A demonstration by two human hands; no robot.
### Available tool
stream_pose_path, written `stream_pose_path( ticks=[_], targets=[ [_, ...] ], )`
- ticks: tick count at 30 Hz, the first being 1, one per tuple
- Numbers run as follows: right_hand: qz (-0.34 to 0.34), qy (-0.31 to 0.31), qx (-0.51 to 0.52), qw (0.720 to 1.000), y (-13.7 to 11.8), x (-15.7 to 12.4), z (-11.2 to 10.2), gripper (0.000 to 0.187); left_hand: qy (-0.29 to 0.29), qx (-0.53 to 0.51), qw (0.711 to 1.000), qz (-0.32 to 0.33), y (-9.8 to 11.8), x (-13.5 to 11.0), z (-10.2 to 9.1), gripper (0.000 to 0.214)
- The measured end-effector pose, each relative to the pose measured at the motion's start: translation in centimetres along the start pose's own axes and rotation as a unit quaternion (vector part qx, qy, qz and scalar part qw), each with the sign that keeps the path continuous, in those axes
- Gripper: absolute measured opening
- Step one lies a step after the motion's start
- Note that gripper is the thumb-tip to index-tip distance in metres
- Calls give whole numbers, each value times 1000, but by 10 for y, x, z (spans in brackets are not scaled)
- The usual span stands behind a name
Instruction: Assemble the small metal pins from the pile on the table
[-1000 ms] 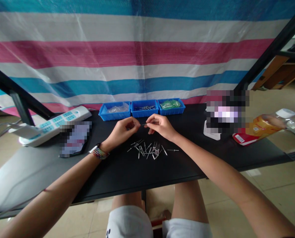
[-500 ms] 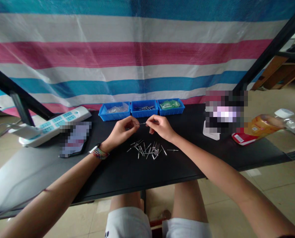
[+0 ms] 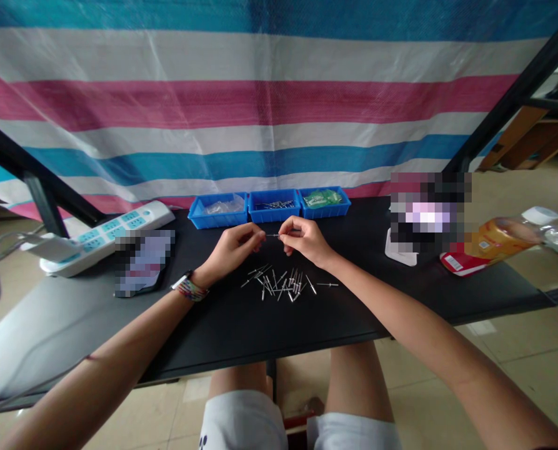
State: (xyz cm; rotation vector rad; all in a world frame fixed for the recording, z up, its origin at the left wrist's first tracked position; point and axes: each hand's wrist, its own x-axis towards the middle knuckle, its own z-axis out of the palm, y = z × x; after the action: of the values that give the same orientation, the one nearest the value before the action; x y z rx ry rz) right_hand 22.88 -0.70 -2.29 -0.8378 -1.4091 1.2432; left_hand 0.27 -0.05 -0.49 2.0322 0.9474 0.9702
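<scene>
My left hand point(image 3: 234, 248) and my right hand point(image 3: 303, 239) hover above a black table point(image 3: 241, 325), their fingertips pinched toward each other. Between them a thin metal pin point(image 3: 273, 235) lies level; my right hand pinches one end, and my left fingertips close at the other end. Below the hands a loose pile of similar small metal pins point(image 3: 283, 282) is scattered on the table. A woven band circles my left wrist.
Three blue bins point(image 3: 269, 206) line the table's back edge before a striped tarp. A white power strip point(image 3: 105, 236) and a blurred dark object lie left. A blurred stand, a red packet and a plastic bottle point(image 3: 517, 234) sit right. My knees show below the front edge.
The hands stay almost where they were; the gap between the fingertips opens and closes slightly around the pin. The view has shifted a little.
</scene>
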Motion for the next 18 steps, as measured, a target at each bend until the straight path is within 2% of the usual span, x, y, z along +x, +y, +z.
stream_pose_path(
  ticks=[10, 12, 15, 18],
  targets=[
    [17, 19, 1, 1000, -3, 3, -4, 15, 10, -12, 1000, -6, 1, 0, -5, 41],
    [15, 51, 2, 999, -1, 7, -5, 17, 14, -16, 1000, -4, -1, -1, -4, 40],
    [-1, 133, 26, 991, 1, 16, -9, 21, 12, -20, 1000, -4, -3, -1, -3, 39],
    [5, 144, 57, 988, 2, 24, -15, 42, 5, -22, 1000, -6, -4, -1, -2, 39]
  ],
)
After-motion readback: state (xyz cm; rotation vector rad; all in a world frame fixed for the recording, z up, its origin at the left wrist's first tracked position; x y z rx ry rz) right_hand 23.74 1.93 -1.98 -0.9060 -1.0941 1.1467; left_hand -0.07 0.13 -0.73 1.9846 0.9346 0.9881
